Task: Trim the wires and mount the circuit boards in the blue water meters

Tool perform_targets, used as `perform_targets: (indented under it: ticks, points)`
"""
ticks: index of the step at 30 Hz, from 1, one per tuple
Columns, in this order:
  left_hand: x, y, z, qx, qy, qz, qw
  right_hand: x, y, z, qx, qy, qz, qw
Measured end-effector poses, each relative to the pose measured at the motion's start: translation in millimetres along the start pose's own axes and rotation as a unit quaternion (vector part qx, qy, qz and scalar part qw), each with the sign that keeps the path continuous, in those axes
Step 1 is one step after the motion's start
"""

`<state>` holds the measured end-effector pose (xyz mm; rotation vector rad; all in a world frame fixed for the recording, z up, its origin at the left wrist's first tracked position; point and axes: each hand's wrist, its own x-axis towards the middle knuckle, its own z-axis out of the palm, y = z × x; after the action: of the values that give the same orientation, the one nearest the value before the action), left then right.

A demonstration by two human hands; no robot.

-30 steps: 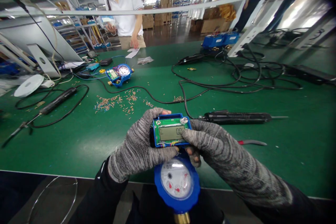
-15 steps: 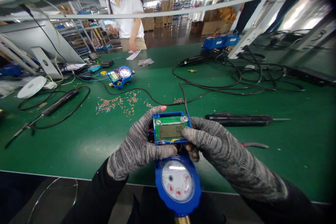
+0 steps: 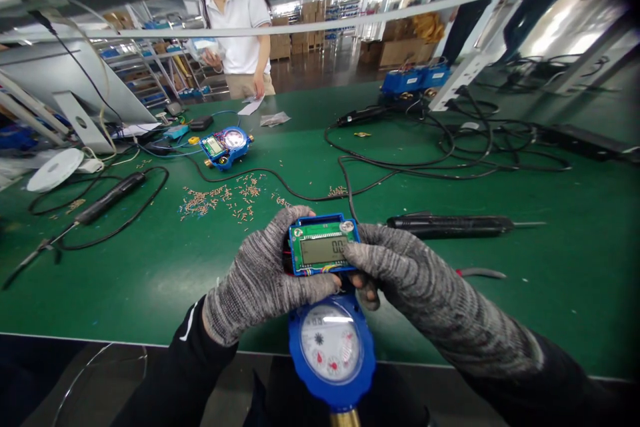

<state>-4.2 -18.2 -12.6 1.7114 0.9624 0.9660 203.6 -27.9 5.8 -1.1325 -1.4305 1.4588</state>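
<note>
As if to keep display (image 3: pixel 320 251) legible, holds LCD module (image 3: pixel 325 228) face up, fingers of left hand (image 3: pixel 255 280) and right hand (image 3: pixel 407 265) closed on opposite ends.

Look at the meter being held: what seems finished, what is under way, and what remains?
Done, it seems: the circuit board sits in its blue housing, and the display shows digits. In hand: the left hand and right hand grip the housing next to the round dial. Left, probably: covering the housing, whose front is open; loose screw-like pieces lie on the green table.
</note>
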Motion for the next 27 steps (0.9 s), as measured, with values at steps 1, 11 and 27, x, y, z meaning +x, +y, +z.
perform_targets:
  ticks: [1,11,27]
  points:
    - [0,0,-0.3,0.019,0.0,0.002,1.0,0,2,-1,0.008,0.0,-0.004,1.0]
    - [1,3,2.3,0.065,0.038,0.016,0.997,3,13,-9,0.051,-0.086,0.046,0.994]
    - [-1,1,4.7,-0.054,0.048,-0.022,0.997,-14,28,-21,-0.138,0.073,-0.169,0.973]
